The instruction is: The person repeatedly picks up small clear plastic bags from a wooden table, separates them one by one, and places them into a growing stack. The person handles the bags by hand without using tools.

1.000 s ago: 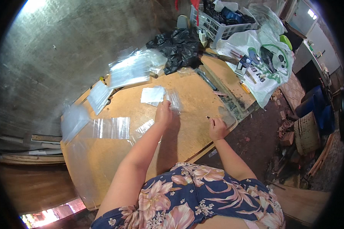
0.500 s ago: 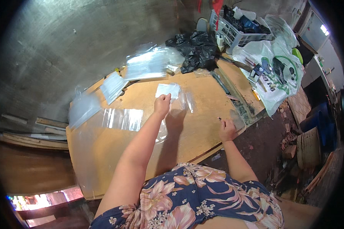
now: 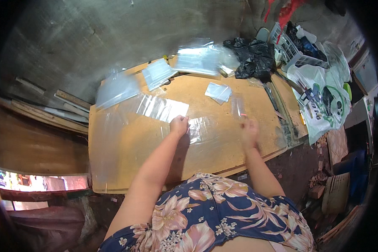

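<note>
Both grips are unclear: the left hand (image 3: 179,125) bunches at the four-o'clock end of a clear, glossy plastic film strip (image 3: 166,108) on the tan wooden tabletop (image 3: 262,103); the right hand (image 3: 250,129), at three o'clock, is blurred. The film seems light, limp, slippery, best pinched by an edge.

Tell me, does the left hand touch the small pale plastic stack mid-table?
Apart: the head view shows bare tan tabletop between the left hand and the small pale plastic stack.
</note>
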A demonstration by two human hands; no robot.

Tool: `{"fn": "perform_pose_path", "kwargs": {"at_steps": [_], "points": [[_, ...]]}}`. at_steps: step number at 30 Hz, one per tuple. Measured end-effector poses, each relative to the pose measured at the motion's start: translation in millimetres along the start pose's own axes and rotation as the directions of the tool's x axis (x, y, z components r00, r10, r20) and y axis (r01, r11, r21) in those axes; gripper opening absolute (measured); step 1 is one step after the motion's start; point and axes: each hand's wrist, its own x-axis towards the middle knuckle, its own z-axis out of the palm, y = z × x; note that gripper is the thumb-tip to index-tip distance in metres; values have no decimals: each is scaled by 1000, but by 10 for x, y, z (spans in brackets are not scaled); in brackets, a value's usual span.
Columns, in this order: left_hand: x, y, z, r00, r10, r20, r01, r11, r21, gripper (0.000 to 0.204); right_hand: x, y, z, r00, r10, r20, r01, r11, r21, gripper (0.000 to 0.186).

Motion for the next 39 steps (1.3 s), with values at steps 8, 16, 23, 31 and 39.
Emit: {"fn": "perform_pose_path", "kwargs": {"at_steps": [8, 16, 23, 31, 39], "points": [[-323, -417, -393, 990, 37, 135, -16, 988, -153, 22, -177, 22, 1666, 877, 259, 404, -317, 945, 82, 22], [-766, -1502, -1830, 877, -155, 454, 181, 983, -13, 16, 605, -15, 1009, 975, 148, 166, -152, 988, 13, 23], [-866, -1758, -2093, 915, -138, 379, -54, 889, 455, 12, -186, -657, 1106, 939, 220, 264, -272, 945, 180, 20], [-835, -1362, -1370, 883, -183, 431, 374, 830, -414, 11, -1792, -957, 2001, 476, 152, 866, -661, 711, 239, 20], [-924, -1761, -1664, 925, -103, 366, 157, 980, -121, 12, -1616, -536, 2146, 722, 139, 678, -229, 972, 44, 26]]}}
